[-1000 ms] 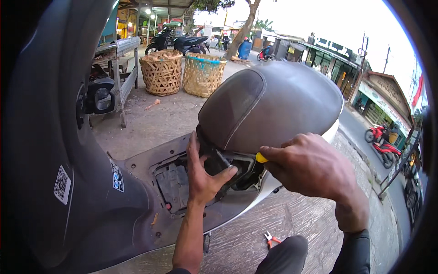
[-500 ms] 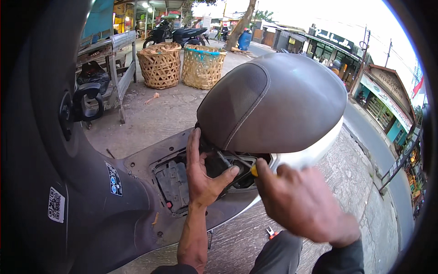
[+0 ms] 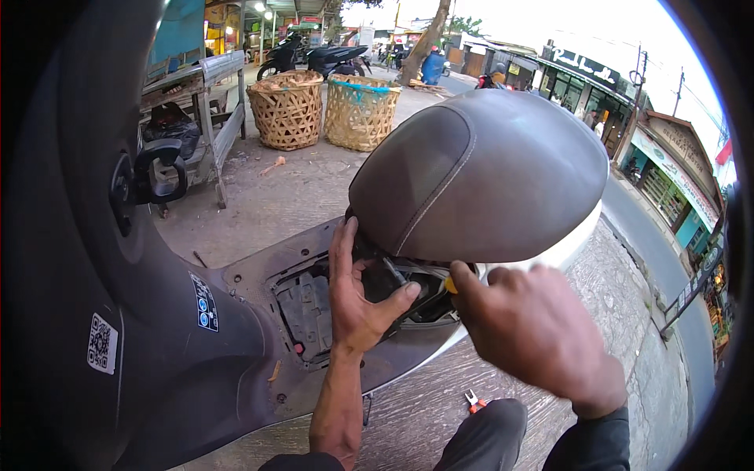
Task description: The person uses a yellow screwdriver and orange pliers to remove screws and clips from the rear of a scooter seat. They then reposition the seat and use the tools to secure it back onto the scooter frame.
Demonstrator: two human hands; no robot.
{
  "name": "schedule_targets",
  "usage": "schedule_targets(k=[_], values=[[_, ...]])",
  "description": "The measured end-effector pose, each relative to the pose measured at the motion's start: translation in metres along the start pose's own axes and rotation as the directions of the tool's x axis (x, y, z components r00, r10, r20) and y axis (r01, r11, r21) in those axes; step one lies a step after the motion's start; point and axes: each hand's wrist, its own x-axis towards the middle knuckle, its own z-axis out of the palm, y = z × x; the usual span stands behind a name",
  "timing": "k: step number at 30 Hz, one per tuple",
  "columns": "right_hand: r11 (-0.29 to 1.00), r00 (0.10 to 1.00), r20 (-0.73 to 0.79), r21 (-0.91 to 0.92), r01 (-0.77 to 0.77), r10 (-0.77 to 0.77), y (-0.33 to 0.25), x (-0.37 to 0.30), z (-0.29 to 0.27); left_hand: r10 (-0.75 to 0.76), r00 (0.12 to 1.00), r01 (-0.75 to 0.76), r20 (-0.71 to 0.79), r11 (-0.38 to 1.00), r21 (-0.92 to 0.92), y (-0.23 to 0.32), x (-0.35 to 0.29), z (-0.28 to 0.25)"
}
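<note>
A scooter stands in front of me, with its brown-grey seat (image 3: 503, 180) above an opening in the body. At the front of that opening, below the seat, my left hand (image 3: 357, 302) is spread, fingers up and thumb pointing right. It rests against a dark plastic part (image 3: 385, 275). My right hand (image 3: 534, 322) is closed round a screwdriver (image 3: 450, 285); only a bit of its yellow handle shows. The hand is slightly blurred and hides the rest of the handle. Where the tip meets the scooter cannot be made out.
On the footboard a battery compartment (image 3: 308, 314) lies uncovered, a red cap at its corner. Red-handled pliers (image 3: 473, 402) lie on the concrete beside my knee (image 3: 491, 432). Two woven baskets (image 3: 287, 114) and a wooden bench (image 3: 212, 118) stand beyond the scooter. A road runs at right.
The whole view has shifted slightly, so the scene sits further right. Both hands keep their places at the opening. The screwdriver's shaft, visible before, is now hard to see.
</note>
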Motion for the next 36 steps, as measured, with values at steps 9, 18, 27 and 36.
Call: schedule_targets(k=[9,18,27,36], values=[[0.997,0.991,-0.130,-0.075,-0.035,0.025,-0.024,-0.032,0.047,-0.023,1.000,0.023,-0.007,0.998,-0.051,0.001,-0.001,0.009],[0.991,0.984,-0.175,-0.117,-0.065,0.044,-0.025,-0.033,0.056,-0.052,0.997,0.057,0.051,0.993,-0.107,-0.027,-0.004,0.008],[0.985,0.976,-0.212,-0.148,-0.084,0.052,-0.031,-0.032,0.051,0.163,0.975,-0.210,0.150,0.892,0.400,-0.029,0.012,-0.015],[0.980,0.970,-0.236,-0.174,-0.098,0.055,-0.029,-0.033,0.054,0.257,0.912,-0.410,0.320,0.543,0.733,0.020,0.032,-0.020]])
